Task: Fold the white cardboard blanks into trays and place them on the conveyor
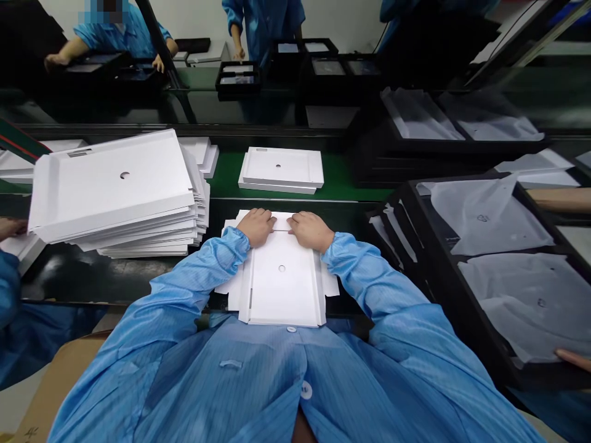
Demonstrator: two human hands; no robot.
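Note:
A white cardboard tray (287, 289) with a small round hole lies in front of me, its near end close to my coat. My left hand (257, 227) grips its far flap on the left, fingers curled over the fold. On the right of that flap, my right hand (312, 231) is closed in the same way, with the fingertips partly hidden. Side walls stand partly up along the tray, and more flat white card sticks out beneath it on both sides.
At the left rises a tilted stack of white cardboard trays (115, 184). Folded white trays (282, 166) lie on the green conveyor belt (226, 178) ahead. Black trays with translucent bags (498, 215) are piled at the right. Co-workers' hands show at both sides and across the line.

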